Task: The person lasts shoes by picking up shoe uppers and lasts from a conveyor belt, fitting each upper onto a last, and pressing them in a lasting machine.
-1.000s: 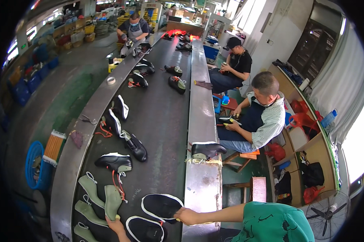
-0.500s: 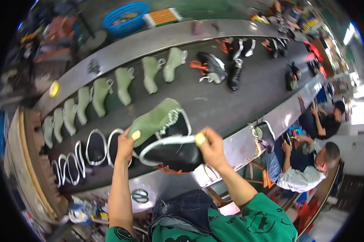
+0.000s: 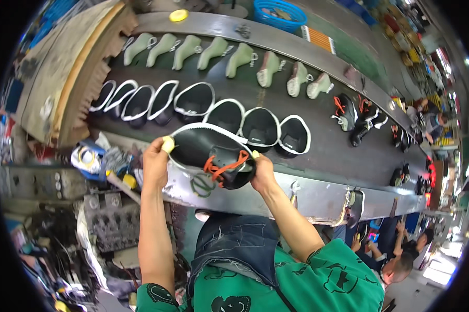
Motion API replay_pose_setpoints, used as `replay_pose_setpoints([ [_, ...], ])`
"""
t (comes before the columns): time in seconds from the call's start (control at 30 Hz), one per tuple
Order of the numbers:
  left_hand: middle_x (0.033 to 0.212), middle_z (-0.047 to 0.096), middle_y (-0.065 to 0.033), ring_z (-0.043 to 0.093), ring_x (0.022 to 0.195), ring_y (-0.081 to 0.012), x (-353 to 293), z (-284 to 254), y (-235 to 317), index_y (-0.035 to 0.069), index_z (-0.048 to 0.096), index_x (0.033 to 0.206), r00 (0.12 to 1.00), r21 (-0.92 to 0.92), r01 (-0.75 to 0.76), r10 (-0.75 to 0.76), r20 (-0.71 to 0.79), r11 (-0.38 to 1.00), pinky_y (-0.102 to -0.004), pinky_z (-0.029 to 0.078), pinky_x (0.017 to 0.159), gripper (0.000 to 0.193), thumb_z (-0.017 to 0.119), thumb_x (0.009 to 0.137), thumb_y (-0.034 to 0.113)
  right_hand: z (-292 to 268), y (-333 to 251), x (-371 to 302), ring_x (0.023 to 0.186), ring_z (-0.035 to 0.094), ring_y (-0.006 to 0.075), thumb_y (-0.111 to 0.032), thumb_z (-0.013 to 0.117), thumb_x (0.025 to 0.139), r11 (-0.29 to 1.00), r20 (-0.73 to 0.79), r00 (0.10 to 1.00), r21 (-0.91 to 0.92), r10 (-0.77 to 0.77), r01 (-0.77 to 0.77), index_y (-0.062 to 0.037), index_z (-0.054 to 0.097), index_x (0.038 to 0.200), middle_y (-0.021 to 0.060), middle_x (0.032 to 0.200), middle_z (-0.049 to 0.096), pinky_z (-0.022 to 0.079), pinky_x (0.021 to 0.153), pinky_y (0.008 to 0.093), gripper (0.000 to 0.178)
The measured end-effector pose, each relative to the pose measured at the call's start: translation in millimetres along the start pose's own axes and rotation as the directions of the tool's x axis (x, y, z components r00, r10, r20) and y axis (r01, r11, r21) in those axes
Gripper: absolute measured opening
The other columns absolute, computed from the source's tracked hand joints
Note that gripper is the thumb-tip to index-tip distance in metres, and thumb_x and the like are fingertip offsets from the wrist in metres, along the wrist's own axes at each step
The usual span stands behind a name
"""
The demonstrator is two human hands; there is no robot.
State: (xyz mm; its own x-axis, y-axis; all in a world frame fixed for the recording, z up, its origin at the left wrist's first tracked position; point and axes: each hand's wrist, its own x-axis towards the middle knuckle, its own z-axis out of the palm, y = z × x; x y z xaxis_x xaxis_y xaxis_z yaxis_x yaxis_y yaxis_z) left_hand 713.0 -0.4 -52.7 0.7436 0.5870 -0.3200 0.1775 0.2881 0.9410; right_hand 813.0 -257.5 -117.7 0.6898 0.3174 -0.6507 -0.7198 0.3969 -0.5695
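A black shoe upper (image 3: 195,145) with a white edge and orange laces is held between my two hands, tilted so that its hollow inside shows. My left hand (image 3: 155,162) pinches its left edge, thumb on top. At the other end my right hand (image 3: 262,171) grips the rim, with its fingers partly hidden beneath. Both thumbs wear yellow covers. Just beyond the upper, several black uppers with white rims (image 3: 194,100) lie in a row on the dark conveyor belt (image 3: 328,130). Behind them runs a row of green foot-shaped lasts (image 3: 239,58) with white cords.
A metal ledge (image 3: 317,190) borders the belt's near side; the far metal rail (image 3: 213,23) carries a yellow roll (image 3: 179,15). A wooden-topped housing (image 3: 73,62) with a fringed opening stands left. Farther right, finished-looking shoes (image 3: 345,112) lie on the belt, and other people sit alongside.
The green last has left my left hand, which now grips the upper's left edge. The upper has turned to show its inside and laces. My view has swung left.
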Motion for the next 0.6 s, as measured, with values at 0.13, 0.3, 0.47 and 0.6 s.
replay_pose_setpoints([
  [0.13,0.095,0.066,-0.0029,0.056,0.084,-0.0096,-28.3,-84.6,0.6,-0.003,0.066,0.103,0.946,-0.064,-0.240,0.218,-0.240,0.969,-0.0238,0.044,0.076,0.020,0.062,0.089,0.009,42.7,70.4,-26.0,0.088,0.064,0.0227,-0.004,0.036,0.091,0.928,0.017,0.992,-0.355,0.125,-0.111,0.0034,0.057,0.106,0.0143,0.101,0.063,0.053,0.080,0.0365,0.027],
  [0.3,0.088,0.065,-0.0041,0.056,0.077,-0.0102,-109.6,-141.6,61.8,-0.006,0.066,0.100,0.917,-0.076,-0.156,0.116,-0.381,0.985,-0.0250,0.045,0.070,0.021,0.060,0.090,0.012,114.1,107.0,-87.1,0.075,0.054,0.0127,-0.028,0.054,0.095,0.877,0.517,0.768,-0.465,0.378,-0.118,-0.0013,0.061,0.099,0.0029,0.085,0.061,0.044,0.071,0.0279,0.028],
  [0.47,0.073,0.059,-0.0050,0.050,0.066,-0.0141,-207.1,-195.9,87.1,-0.004,0.060,0.094,0.642,0.497,-0.124,0.451,-0.620,0.859,-0.0298,0.043,0.067,0.027,0.050,0.097,0.021,184.4,203.5,-160.0,0.069,0.046,0.0033,-0.023,0.054,0.096,0.810,0.677,0.707,-0.523,0.204,0.267,-0.0020,0.061,0.089,-0.0048,0.077,0.057,0.039,0.062,0.0212,0.023],
  [0.6,0.082,0.061,-0.0052,0.054,0.072,-0.0124,-297.8,-272.3,89.5,-0.001,0.061,0.093,0.592,-0.228,-0.300,-0.006,-0.806,0.926,-0.0274,0.044,0.070,0.041,0.050,0.096,0.038,218.4,264.8,-237.4,0.068,0.045,0.0025,-0.018,0.052,0.095,0.724,0.700,0.660,-0.601,0.273,0.338,-0.0014,0.063,0.089,-0.0057,0.074,0.055,0.037,0.060,0.0210,0.021],
])
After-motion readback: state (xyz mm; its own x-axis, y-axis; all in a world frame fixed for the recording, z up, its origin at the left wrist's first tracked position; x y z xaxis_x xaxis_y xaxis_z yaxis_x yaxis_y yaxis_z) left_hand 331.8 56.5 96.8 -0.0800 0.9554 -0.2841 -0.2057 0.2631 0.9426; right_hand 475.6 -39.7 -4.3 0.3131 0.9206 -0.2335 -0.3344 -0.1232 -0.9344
